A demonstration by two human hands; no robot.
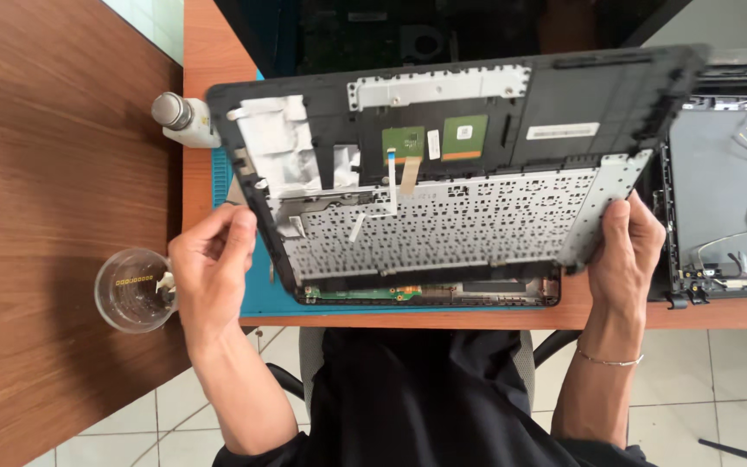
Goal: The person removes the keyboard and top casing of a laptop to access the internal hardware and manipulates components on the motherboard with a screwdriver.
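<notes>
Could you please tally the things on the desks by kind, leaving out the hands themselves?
Laptop palmrest covers, underside up, held by left hand and right hand: 1
Opened laptop bases: 1
Laptop screen lids with loose cables: 1
Clear glass cups: 1
White bottles with metal cap: 1
Blue work mats: 1
Total: 6

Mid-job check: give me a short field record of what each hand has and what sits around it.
left hand: grip on the left edge of the laptop palmrest panel
right hand: grip on the panel's lower right edge
panel: lifted, underside up, keyboard backplate and ribbon cables showing
below panel: laptop base on blue mat
left side: clear cup, small white bottle
right side: opened screen lid with loose wires
</notes>
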